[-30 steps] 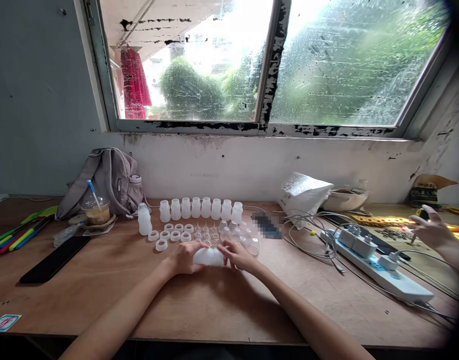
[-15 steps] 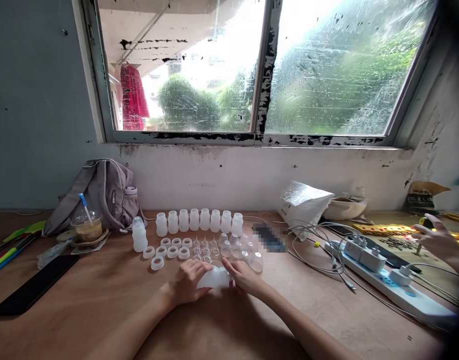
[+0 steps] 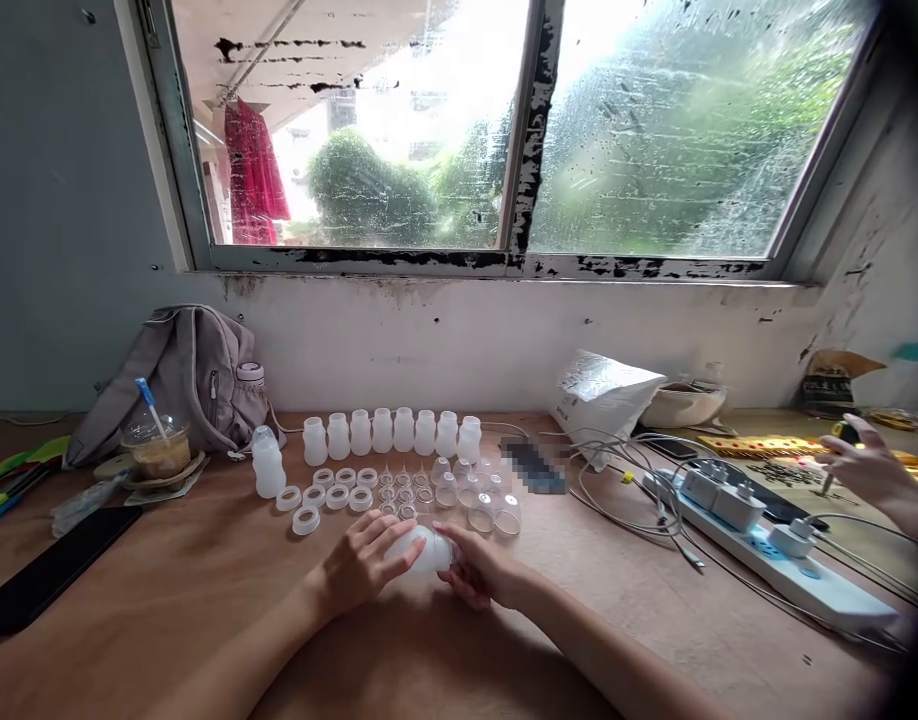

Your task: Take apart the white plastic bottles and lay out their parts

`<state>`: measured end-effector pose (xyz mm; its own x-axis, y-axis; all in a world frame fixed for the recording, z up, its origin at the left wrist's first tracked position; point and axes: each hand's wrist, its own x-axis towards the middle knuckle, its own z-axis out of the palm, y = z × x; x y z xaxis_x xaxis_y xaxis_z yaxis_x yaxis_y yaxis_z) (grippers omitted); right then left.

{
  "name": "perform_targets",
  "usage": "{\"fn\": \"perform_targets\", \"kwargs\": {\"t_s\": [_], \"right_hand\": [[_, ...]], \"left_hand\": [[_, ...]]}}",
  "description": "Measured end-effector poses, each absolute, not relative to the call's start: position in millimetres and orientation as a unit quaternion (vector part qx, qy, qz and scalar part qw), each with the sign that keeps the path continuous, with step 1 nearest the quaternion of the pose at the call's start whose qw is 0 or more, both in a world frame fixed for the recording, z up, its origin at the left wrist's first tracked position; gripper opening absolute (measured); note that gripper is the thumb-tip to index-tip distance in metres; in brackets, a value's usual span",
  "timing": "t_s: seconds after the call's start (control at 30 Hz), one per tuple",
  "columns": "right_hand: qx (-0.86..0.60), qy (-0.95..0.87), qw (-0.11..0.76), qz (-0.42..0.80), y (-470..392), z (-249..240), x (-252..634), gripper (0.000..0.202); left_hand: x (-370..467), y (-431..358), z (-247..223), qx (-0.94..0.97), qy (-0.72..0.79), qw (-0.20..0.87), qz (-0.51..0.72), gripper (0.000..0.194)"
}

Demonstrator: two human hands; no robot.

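A frosted white bottle [image 3: 423,552] lies on its side just above the table, between my hands. My left hand [image 3: 365,562] is wrapped over its base end. At the other end, the fingers of my right hand [image 3: 478,565] close round the neck. Beyond them stand several open frosted bottles [image 3: 403,431] in a row. White rings [image 3: 337,497], clear nipple-shaped pieces [image 3: 405,495] and clear domed caps [image 3: 481,515] are laid out in front of that row. One assembled bottle [image 3: 268,463] stands upright at the left end.
A drink cup [image 3: 155,450], a grey backpack [image 3: 196,380] and a black flat slab [image 3: 61,570] are at the left. Cables and a white power strip [image 3: 826,588] lie at the right. Another person's hand [image 3: 871,470] holds a tool at the far right.
The bottle's neck end now points more toward me, and my right hand's fingers have curled beneath it. My left hand has shifted slightly on the bottle. The camera view has moved a little.
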<state>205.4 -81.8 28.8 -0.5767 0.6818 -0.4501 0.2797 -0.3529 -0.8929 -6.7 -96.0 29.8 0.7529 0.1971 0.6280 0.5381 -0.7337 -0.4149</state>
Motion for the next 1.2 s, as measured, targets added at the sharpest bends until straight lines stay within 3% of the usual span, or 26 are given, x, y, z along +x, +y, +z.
{"fn": "perform_targets", "kwargs": {"t_s": [0.13, 0.23, 0.37, 0.43, 0.53, 0.6, 0.87, 1.07, 1.2], "right_hand": [[-0.440, -0.476, 0.091, 0.756, -80.3, 31.2, 204.7, 0.062], [-0.454, -0.572, 0.131, 0.671, -83.9, 34.0, 204.1, 0.067], [-0.431, -0.772, 0.272, 0.380, -92.6, 41.0, 205.6, 0.045], [-0.388, -0.839, 0.280, 0.257, -95.9, 43.8, 207.1, 0.039], [-0.380, -0.869, 0.254, 0.187, -97.0, 43.7, 208.3, 0.034], [-0.395, -0.865, 0.253, 0.177, -95.2, 41.1, 207.9, 0.034], [-0.430, -0.825, 0.285, 0.228, -90.4, 37.8, 205.9, 0.038], [-0.429, -0.785, 0.315, 0.316, -75.5, 47.7, 217.9, 0.044], [-0.525, -0.749, 0.370, 0.165, -52.3, 49.8, 241.6, 0.033]], "left_hand": [[-7.5, -93.7, 26.4, -0.873, -0.194, 0.324, -0.308, 0.036], [-5.8, -91.4, 24.8, -0.882, -0.209, 0.257, -0.334, 0.034], [-1.8, -94.2, 27.9, -0.891, -0.317, 0.012, -0.324, 0.044], [-0.2, -96.6, 30.7, -0.861, -0.373, -0.126, -0.321, 0.046], [1.3, -98.1, 33.4, -0.835, -0.389, -0.251, -0.296, 0.045], [1.7, -97.8, 32.2, -0.844, -0.380, -0.242, -0.292, 0.046], [2.1, -92.6, 13.5, -0.894, -0.324, -0.037, -0.308, 0.049], [0.4, -93.9, 25.9, -0.893, -0.333, -0.028, -0.301, 0.050], [-2.0, -94.5, 31.9, -0.891, -0.348, -0.047, -0.289, 0.050]]}}
